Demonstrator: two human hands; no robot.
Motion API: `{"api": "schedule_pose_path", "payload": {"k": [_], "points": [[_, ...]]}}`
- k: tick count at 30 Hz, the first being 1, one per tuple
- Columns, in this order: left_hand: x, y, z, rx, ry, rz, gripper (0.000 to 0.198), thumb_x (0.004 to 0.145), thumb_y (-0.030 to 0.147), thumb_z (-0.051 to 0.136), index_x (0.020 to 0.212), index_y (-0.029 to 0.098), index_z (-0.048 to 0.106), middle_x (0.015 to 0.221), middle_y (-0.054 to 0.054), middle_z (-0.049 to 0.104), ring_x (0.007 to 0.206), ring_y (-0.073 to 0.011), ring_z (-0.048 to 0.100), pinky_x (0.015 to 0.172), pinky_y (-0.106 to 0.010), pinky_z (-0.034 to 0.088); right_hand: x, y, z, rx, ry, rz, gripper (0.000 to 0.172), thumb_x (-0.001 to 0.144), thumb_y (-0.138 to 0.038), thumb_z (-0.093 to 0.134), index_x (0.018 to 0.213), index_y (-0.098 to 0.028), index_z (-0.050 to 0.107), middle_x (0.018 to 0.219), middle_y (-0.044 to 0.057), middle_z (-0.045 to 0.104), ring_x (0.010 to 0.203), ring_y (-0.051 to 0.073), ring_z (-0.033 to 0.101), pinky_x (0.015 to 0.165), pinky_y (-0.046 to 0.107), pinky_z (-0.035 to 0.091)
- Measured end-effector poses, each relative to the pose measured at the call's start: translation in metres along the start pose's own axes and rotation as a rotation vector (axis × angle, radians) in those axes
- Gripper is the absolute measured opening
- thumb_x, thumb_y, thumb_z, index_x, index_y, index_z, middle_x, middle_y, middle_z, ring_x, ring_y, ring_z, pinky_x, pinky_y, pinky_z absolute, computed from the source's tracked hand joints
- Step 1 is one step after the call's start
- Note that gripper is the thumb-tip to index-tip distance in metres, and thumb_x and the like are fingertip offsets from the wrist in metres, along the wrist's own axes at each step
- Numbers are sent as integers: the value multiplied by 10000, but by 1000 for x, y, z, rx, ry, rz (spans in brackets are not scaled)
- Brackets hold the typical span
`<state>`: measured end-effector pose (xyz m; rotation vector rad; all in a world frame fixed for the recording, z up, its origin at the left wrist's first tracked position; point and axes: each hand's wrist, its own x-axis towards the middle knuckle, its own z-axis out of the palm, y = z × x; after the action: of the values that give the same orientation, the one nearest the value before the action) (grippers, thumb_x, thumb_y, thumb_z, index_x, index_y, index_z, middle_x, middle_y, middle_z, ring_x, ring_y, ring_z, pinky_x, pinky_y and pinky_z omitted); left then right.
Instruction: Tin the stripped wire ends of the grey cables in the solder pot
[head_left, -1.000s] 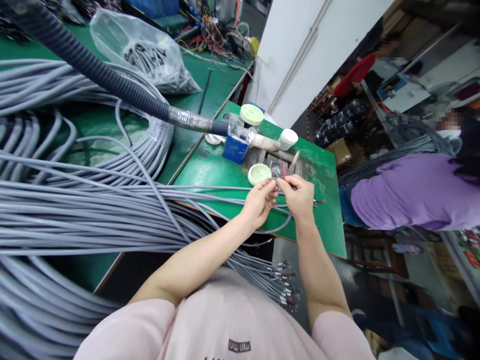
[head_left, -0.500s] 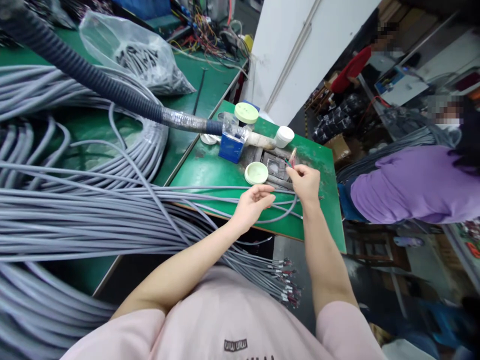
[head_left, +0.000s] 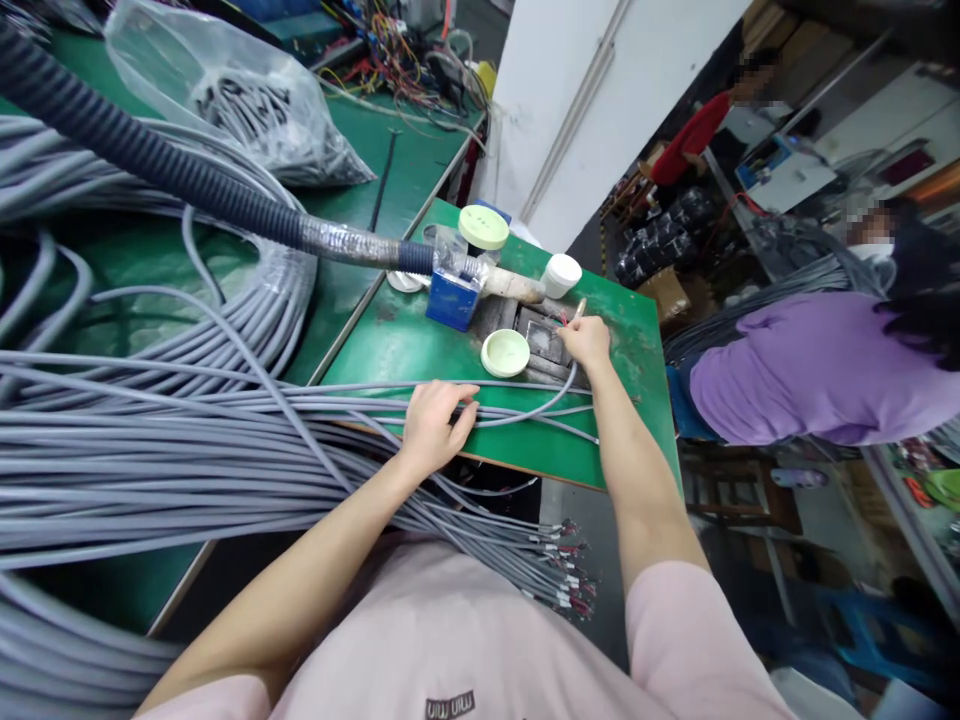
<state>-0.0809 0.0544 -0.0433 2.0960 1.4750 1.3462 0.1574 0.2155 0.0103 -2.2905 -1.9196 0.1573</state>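
Observation:
My right hand [head_left: 585, 340] is closed on the end of a grey cable [head_left: 544, 403], holding its coloured wire tips at a small grey metal tray [head_left: 541, 340] on the green table [head_left: 420, 345]. The cable loops back from that hand across the table. My left hand [head_left: 433, 420] rests on the bundle of grey cables [head_left: 187, 430] at the table's near edge, fingers curled over several of them. A pale green round dish [head_left: 505, 353] lies just left of the tray.
A black corrugated hose [head_left: 150, 165] runs to a blue box [head_left: 450, 295] with a nozzle. A green lid [head_left: 484, 227] and white jar [head_left: 562, 275] stand behind. A plastic bag [head_left: 232, 95] lies far left. A person in purple [head_left: 810, 375] works at right. Finished cable ends [head_left: 562, 570] hang below the table.
My hands have parted: the right carried the cable's wire end forward to the metal tray, while the left dropped back and left onto the cable bundle.

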Motion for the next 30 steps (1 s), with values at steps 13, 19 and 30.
{"api": "schedule_pose_path", "payload": {"k": [13, 19, 30], "points": [[0, -1, 0, -14, 10, 1, 125, 865, 222, 530, 947, 200, 622, 799, -24, 692, 785, -175, 596, 751, -338, 398, 10, -3, 18, -64, -44, -26, 242, 754, -306, 553, 805, -170, 747, 868, 119, 724, 882, 256, 660, 737, 292, 462], [0, -1, -1, -7, -6, -14, 132, 871, 233, 518, 937, 200, 627, 798, -31, 696, 777, -181, 598, 745, -344, 397, 12, -3, 21, -84, -48, -17, 248, 756, -321, 553, 821, -182, 748, 889, 109, 723, 886, 246, 656, 745, 289, 469], [0, -1, -1, -14, 5, 0, 119, 867, 218, 526, 936, 200, 621, 797, -25, 692, 776, -177, 593, 741, -338, 393, 12, -2, 22, -86, -35, -34, 246, 761, -321, 542, 795, -179, 741, 867, 110, 723, 874, 252, 655, 743, 297, 465]]}}
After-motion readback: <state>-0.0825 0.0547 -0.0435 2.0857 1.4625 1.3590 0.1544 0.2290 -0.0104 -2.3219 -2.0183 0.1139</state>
